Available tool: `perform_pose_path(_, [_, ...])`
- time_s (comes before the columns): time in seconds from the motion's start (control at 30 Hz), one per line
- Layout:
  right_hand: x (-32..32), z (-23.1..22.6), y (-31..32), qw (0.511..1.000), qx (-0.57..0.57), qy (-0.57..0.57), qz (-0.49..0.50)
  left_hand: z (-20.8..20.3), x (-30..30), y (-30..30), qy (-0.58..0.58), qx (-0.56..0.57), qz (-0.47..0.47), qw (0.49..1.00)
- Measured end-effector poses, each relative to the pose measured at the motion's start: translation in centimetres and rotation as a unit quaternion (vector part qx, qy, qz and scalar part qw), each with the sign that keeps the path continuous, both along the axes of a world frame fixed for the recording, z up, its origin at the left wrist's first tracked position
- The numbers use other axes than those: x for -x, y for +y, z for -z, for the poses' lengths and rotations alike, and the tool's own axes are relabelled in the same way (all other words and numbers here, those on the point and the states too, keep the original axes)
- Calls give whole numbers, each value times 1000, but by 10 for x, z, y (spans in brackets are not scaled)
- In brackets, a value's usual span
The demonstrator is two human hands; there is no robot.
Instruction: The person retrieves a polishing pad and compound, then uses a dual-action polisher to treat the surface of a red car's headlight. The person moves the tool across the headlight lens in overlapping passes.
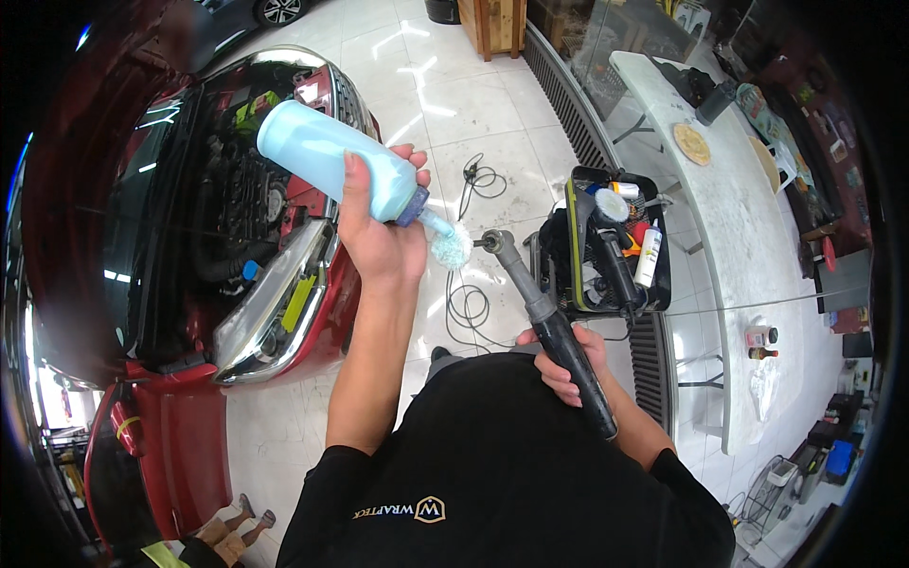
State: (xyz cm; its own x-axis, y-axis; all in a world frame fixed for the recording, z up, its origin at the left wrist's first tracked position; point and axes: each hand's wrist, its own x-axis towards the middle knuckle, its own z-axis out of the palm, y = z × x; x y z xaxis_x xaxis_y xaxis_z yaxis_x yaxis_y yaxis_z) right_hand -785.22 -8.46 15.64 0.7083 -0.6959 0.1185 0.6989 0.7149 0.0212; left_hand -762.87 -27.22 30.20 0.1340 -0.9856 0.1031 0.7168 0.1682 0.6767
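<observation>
My left hand (pixel 381 237) is wrapped round a light blue squeeze bottle (pixel 327 156), tilted with its dark blue collar and nozzle pointing down to the right. The nozzle tip is at a small round polishing pad (pixel 453 250), whose face looks covered with pale blue liquid or paste. Whether tip and pad touch, I cannot tell. That pad sits on the angled metal head of a slim black and grey polisher (pixel 532 292). Around its black handle my right hand (pixel 559 377) is closed, holding it in front of my torso.
A red car with its hood raised stands on the left, its headlight (pixel 275 308) near my left forearm. Black cable (pixel 467 308) lies coiled on the tiled floor. Right of me are an open tool case (pixel 574 241) and a long white table (pixel 748 275). Another person's legs (pixel 237 530) show lower left.
</observation>
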Motion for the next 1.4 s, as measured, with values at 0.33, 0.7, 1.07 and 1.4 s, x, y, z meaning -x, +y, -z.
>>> perform_pose_path(0.33, [49,19,8,999,-6,-45,-4,30,46,-4,-53,25,-34,998])
perform_pose_path(0.7, [153,30,107,969,-61,-11,239,214,234,40,-59,-363,533,762])
perform_pose_path(1.07, [178,21,215,863,-129,95,480,342,441,56,9,-494,421,760])
perform_pose_path(1.4, [185,5,143,924,-134,133,332,304,349,51,-52,-414,553,721])
